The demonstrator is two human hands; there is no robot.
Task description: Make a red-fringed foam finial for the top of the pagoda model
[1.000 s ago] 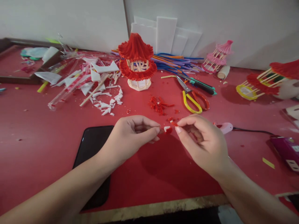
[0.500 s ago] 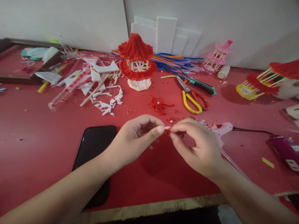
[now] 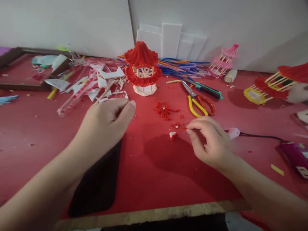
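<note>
A small block, white on top with red sides [image 3: 173, 135], rests on the table between my hands. My right hand [image 3: 211, 141] is closed in a pinch on a thin red sliver just right of it. Farther left, my left hand [image 3: 108, 123] is closed above the phone, over the near side of the white scraps. Its fingertips are hidden behind the hand, so what they hold does not show. Beyond the block lies a small heap of red scraps [image 3: 165, 110]. A red-roofed model pavilion [image 3: 143, 72] with pale stick posts stands farther back.
Pliers with yellow and red handles [image 3: 197, 106] lie beside a cutter [image 3: 209, 91]. A black phone [image 3: 101, 186] is under my left forearm. A pink glue gun [image 3: 234, 133] is partly behind my right hand. Bundled chenille stems [image 3: 183, 67] and white boards [image 3: 171, 40] are at the back.
My hands have moved apart, the left one leftward to the white scraps, the right one slightly rightward. The red and white block held between them now sits on the table.
</note>
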